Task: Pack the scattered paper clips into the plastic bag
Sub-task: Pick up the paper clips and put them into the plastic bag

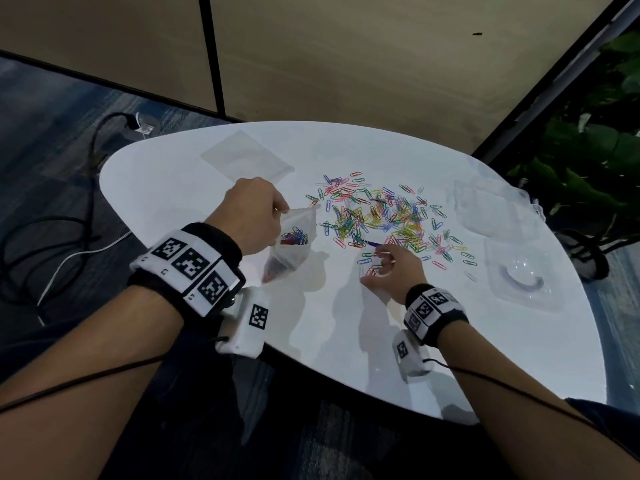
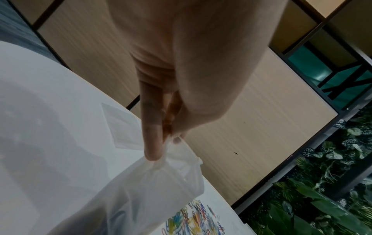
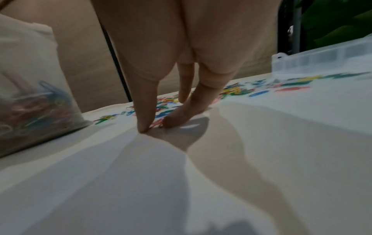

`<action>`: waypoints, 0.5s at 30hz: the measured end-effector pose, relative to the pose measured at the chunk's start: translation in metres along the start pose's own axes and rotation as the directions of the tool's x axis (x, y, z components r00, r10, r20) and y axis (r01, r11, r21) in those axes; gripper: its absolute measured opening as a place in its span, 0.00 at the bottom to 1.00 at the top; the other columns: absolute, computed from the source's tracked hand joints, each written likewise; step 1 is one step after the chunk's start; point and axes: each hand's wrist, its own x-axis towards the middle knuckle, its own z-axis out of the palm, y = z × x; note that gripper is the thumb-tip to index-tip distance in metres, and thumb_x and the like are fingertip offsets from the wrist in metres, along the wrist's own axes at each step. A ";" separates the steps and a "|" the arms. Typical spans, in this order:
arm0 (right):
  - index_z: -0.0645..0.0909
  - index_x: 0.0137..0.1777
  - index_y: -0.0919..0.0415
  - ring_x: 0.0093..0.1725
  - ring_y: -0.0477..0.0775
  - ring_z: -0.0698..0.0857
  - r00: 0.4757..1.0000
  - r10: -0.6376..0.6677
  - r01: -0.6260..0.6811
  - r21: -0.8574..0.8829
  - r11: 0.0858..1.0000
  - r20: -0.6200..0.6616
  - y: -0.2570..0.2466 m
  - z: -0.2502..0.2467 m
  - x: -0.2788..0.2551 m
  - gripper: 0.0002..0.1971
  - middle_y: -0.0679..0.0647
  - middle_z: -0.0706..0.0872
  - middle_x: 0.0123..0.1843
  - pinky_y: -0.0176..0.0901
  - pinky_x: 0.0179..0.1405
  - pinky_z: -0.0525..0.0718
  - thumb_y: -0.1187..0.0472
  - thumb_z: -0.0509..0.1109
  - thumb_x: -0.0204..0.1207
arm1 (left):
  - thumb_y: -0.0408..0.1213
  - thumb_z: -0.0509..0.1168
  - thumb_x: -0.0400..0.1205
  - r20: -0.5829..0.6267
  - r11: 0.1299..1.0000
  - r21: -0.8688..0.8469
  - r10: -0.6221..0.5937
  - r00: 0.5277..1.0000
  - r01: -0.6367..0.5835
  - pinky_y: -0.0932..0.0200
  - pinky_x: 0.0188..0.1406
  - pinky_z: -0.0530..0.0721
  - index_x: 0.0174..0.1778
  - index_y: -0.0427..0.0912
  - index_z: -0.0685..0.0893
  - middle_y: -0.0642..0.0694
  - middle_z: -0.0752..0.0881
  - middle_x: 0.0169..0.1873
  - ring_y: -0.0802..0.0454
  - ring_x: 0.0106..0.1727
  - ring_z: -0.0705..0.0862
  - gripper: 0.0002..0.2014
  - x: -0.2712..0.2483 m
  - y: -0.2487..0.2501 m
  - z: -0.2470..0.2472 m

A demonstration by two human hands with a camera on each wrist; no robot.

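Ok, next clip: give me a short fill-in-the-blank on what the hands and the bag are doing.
1. The plastic bag is held at its top by the ___ hand.
2. The right hand reaches for paper clips lying on the ___.
3. The bag already holds some ___.

Missing words: left; table; paper clips

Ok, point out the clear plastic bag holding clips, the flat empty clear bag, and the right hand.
Clear plastic bag holding clips (image 1: 294, 237), head view: its side wall.
Flat empty clear bag (image 1: 247, 155), head view: its middle.
Right hand (image 1: 398, 268), head view: back of the hand.
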 end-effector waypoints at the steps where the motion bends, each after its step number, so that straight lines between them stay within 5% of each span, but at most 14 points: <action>1: 0.82 0.64 0.61 0.37 0.40 0.82 0.999 -0.033 0.033 -0.004 0.999 -0.008 -0.006 0.005 0.002 0.30 0.49 0.83 0.45 0.32 0.43 0.82 0.59 0.86 0.60 | 0.29 0.61 0.84 0.004 1.000 -0.002 -0.011 1.000 0.011 0.53 0.50 0.90 0.59 0.40 0.90 0.40 0.89 0.54 0.43 0.39 0.93 0.14 -0.001 -0.004 -0.002; 6: 0.78 0.72 0.56 0.44 0.47 0.85 0.994 -0.094 0.090 -0.085 0.992 -0.049 -0.029 0.020 0.029 0.31 0.58 0.78 0.65 0.34 0.51 0.81 0.59 0.82 0.67 | 0.27 0.59 0.84 0.002 1.000 0.000 -0.025 1.000 0.025 0.53 0.49 0.90 0.59 0.39 0.90 0.39 0.91 0.46 0.45 0.34 0.92 0.15 -0.002 -0.013 -0.009; 10: 0.69 0.81 0.47 0.69 0.61 0.78 0.979 -0.196 0.202 -0.356 0.912 0.054 -0.043 0.027 0.043 0.32 0.59 0.58 0.84 0.45 0.72 0.74 0.61 0.73 0.78 | 0.28 0.60 0.84 0.005 1.000 -0.009 -0.023 1.000 0.023 0.51 0.50 0.90 0.59 0.38 0.89 0.40 0.91 0.47 0.45 0.34 0.93 0.14 0.002 -0.013 -0.007; 12: 0.73 0.78 0.49 0.74 0.66 0.75 0.964 -0.249 0.263 -0.465 0.845 0.092 -0.048 0.032 0.051 0.26 0.60 0.62 0.84 0.53 0.73 0.77 0.64 0.68 0.80 | 0.28 0.60 0.84 0.011 1.000 -0.005 -0.020 1.000 0.020 0.52 0.51 0.90 0.59 0.38 0.89 0.40 0.91 0.47 0.46 0.34 0.92 0.14 0.002 -0.012 -0.007; 15: 0.84 0.66 0.57 0.61 0.64 0.84 0.939 -0.332 0.330 -0.530 0.781 0.094 -0.055 0.033 0.055 0.18 0.63 0.82 0.67 0.50 0.60 0.86 0.69 0.65 0.80 | 0.28 0.60 0.84 0.015 1.000 0.000 -0.017 1.000 0.017 0.53 0.51 0.90 0.59 0.38 0.90 0.40 0.91 0.46 0.47 0.34 0.92 0.14 0.001 -0.011 -0.008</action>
